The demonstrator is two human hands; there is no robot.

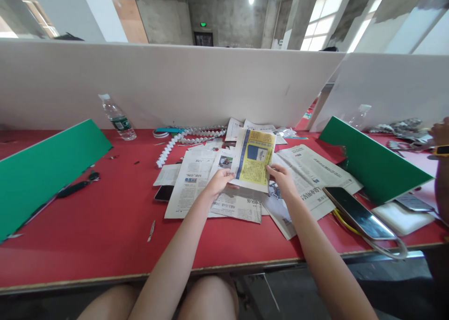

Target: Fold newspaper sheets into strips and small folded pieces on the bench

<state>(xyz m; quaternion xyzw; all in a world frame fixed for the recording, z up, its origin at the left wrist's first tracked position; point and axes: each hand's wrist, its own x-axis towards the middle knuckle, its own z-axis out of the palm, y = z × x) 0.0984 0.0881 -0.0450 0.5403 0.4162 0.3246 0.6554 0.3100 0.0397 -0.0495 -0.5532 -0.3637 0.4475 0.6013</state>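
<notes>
Between my two hands is a piece of newspaper [255, 158] with a yellow printed panel, tilted up toward me. My left hand [220, 182] pinches its lower left edge. On the lower right edge, my right hand [280, 176] grips it with thumb and fingers. Beneath lie spread newspaper sheets [191, 189], and another newspaper [312, 170] fans out to the right. Behind them a folded white paper chain [171, 148] runs zigzag across the table. Part of a dark phone [163, 193] shows under the sheets on the left.
The red table [115, 226] has a white partition [175, 86] behind it. Green boards stand left [52, 170] and right [375, 161]. A water bottle [121, 121] leans by the partition. A large phone [358, 212] with a strap lies right. A co-worker's hand [440, 133] shows far right.
</notes>
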